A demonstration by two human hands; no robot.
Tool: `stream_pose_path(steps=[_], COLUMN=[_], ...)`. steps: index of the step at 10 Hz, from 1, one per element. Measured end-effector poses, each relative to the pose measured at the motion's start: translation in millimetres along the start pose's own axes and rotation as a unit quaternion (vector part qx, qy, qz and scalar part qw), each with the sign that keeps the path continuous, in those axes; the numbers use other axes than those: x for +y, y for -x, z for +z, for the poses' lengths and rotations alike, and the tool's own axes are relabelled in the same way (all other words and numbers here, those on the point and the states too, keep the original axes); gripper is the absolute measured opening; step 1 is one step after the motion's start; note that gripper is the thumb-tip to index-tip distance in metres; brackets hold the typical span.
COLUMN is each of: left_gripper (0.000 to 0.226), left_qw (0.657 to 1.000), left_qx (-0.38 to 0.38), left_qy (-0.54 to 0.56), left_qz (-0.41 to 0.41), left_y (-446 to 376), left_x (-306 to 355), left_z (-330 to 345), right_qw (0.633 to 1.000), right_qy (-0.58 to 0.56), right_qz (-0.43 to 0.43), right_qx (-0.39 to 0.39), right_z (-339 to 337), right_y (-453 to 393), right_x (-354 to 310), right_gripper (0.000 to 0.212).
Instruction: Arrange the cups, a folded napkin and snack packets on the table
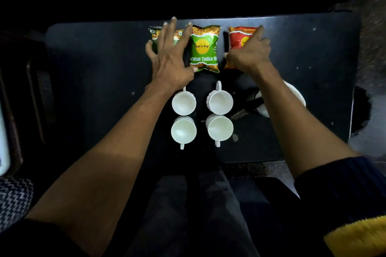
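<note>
Left grip (167,52) flat, fingers spread over dark-green packet (153,36); green packet (205,48) just right. Right grip (249,52) curled on red packet (238,37). Four cups (183,103) nearer body on tabletop (94,69).

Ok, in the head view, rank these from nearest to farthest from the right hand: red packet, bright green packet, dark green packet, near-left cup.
1. Red packet: under the right hand, far right of the row.
2. Bright green packet: middle of the row, just left of that hand.
3. Dark green packet: left end, under the left hand.
4. Near-left cup: near edge of the table.
</note>
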State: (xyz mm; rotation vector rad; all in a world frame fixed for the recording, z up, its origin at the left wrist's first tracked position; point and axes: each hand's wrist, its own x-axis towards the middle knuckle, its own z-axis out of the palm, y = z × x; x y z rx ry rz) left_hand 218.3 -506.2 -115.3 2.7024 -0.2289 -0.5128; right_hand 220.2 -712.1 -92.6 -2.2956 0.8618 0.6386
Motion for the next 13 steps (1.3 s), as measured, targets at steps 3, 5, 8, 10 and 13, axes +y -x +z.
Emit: stream_pose_path(steps=[3, 5, 8, 10, 13], left_gripper=[0.103, 0.099, 0.098, 0.106, 0.09], left_qw=[0.989, 0.988, 0.986, 0.989, 0.994], left_qx=[-0.01, -0.01, -0.001, -0.001, 0.036], left_qy=[0.104, 0.125, 0.147, 0.13, 0.099], left_qz=[-0.104, -0.089, -0.075, -0.069, -0.002], left_y=[20, 10, 9, 16, 34], left_x=[-33, -36, -41, -42, -4], left_z=[-4, -2, -1, -9, -72], right_qw=[0.994, 0.994, 0.993, 0.988, 0.96], right_qy=[0.084, 0.079, 0.071, 0.119, 0.197], right_qz=[-0.063, -0.079, -0.09, -0.094, -0.198], right_qx=[0.001, 0.002, -0.006, 0.022, 0.005], right_z=[8, 9, 8, 8, -23], right_y=[9, 3, 0, 15, 65], right_x=[1, 1, -1, -1, -19], right_gripper=[0.089, 0.093, 0.098, 0.109, 0.104])
